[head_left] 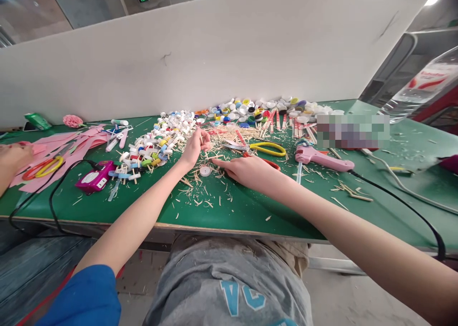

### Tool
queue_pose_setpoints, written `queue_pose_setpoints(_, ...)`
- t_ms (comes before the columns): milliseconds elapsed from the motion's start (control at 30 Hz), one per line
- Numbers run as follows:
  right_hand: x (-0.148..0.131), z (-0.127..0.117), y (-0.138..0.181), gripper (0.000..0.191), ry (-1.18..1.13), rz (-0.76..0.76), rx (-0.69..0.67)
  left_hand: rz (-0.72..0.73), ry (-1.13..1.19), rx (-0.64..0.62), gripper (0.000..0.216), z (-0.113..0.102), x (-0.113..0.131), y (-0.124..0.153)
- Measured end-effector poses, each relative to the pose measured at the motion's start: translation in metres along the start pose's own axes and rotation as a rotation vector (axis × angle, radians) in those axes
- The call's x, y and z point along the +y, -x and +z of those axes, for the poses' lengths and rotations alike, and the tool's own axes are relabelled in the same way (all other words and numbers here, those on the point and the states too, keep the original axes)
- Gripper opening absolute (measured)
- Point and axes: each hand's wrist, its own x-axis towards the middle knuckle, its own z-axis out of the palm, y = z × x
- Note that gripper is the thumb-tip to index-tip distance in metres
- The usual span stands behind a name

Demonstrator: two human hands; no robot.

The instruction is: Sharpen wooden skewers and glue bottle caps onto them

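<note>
My left hand [195, 147] is raised just above the wood scraps in the middle of the table, its fingers curled in; whatever they may hold is too small to make out. Beside it, my right hand [246, 171] rests low with the index finger stretched out and the other fingers partly hidden. That fingertip is at a short wooden stick piece [207, 158]. Just below lies a round white bottle cap [205, 171]. Behind my hands spreads a heap of thin wooden sticks [223, 137]. Yellow-handled scissors [267, 148] lie beyond my right hand, with a red-handled tool [271, 164] partly under it.
Bottle caps with sticks [150, 154] pile up on the left; loose caps [250, 111] line the white partition [200, 54]. A pink glue gun [322, 159] trails a black cord on the right. Left are a purple power adapter [96, 177], pink paper [86, 142] and another person's hand [14, 159].
</note>
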Motion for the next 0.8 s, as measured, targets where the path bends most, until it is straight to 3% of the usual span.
queue_pose_setpoints(233, 0.019, -0.013, 0.014, 0.052, -0.265, 0.063, -0.037, -0.058, 0.107, 0.058, 0.048, -0.007, -0.010, -0.004)
queue_pose_setpoints(400, 0.015, -0.015, 0.012, 0.052, -0.225, 0.105, 0.020, -0.062, 0.173, 0.106, 0.042, -0.009, -0.013, -0.007)
queue_pose_setpoints(633, 0.017, -0.006, 0.010, 0.052, -0.152, 0.083, 0.121, 0.003, 0.098, 0.107, 0.041, -0.005, -0.009, -0.003)
queue_pose_setpoints(800, 0.018, -0.006, 0.009, 0.053, -0.119, 0.092, 0.089, 0.058, 0.295, 0.137, 0.041, -0.002, -0.007, -0.002)
